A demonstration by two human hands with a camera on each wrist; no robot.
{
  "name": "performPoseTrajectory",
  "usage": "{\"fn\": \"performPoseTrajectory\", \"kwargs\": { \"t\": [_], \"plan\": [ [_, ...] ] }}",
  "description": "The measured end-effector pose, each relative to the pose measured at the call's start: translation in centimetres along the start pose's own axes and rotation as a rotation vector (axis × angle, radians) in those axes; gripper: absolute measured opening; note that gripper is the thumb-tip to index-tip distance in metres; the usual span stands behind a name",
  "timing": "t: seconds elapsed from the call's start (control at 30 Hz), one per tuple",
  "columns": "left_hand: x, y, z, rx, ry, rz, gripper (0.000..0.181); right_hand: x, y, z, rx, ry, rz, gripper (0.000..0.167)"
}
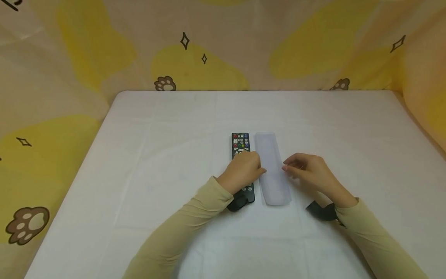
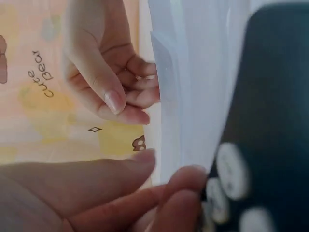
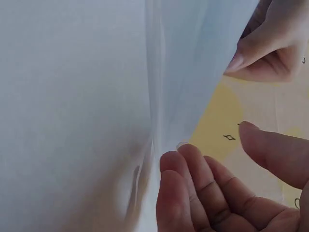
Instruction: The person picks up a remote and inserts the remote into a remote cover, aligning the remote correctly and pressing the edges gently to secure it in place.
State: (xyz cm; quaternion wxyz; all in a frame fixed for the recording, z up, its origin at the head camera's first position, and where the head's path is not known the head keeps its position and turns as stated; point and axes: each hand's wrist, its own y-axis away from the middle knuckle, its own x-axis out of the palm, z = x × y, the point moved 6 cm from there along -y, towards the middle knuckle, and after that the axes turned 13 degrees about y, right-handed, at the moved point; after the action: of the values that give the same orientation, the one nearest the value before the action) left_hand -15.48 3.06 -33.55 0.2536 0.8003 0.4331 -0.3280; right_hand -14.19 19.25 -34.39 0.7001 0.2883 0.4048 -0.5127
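A black remote control with several coloured buttons lies lengthwise on the white table. Just right of it is a translucent plastic remote cover, flat and roughly parallel. My left hand is over the middle of the remote and hides part of its buttons; its thumb reaches over the cover's left side. In the left wrist view, that thumb stands apart from the bent fingers, beside the remote's edge. At the cover's right edge is my right hand, its loosely bent fingertips close against the plastic and its thumb spread away.
The white tabletop stretches around both things. Behind it hangs a patterned yellow and beige cloth. Dark wrist devices show below the left cuff and the right cuff.
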Motion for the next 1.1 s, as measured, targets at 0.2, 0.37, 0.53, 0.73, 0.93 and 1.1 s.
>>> {"fn": "performPoseTrajectory", "kwargs": {
  "t": [0.2, 0.37, 0.53, 0.73, 0.93, 1.1],
  "plan": [
    [0.5, -1.1, 0.0, -0.054, -0.109, -0.033, 0.022, 1.0, -0.2, -0.9, 0.095, -0.126, 0.109, 0.017],
    [0.4, -1.3, 0.3, -0.079, -0.066, -0.047, 0.024, 1.5, -0.1, -1.2, 0.153, -0.225, 0.169, 0.022],
    [0.7, -1.6, 0.8, -0.083, -0.001, -0.023, 0.028, 1.9, -0.1, -1.4, 0.179, -0.294, 0.193, 0.024],
    [0.9, -1.8, 1.1, -0.075, 0.047, 0.010, 0.030, 2.3, 0.0, -1.7, 0.217, -0.358, 0.195, 0.024],
    [0.9, -1.8, 1.0, -0.065, 0.069, 0.012, 0.026, 2.3, 0.1, -1.5, 0.220, -0.384, 0.180, 0.024],
    [0.9, -1.8, 0.9, -0.043, 0.106, 0.021, 0.021, 2.2, 0.1, -1.5, 0.222, -0.383, 0.173, 0.023]
  ]
}}
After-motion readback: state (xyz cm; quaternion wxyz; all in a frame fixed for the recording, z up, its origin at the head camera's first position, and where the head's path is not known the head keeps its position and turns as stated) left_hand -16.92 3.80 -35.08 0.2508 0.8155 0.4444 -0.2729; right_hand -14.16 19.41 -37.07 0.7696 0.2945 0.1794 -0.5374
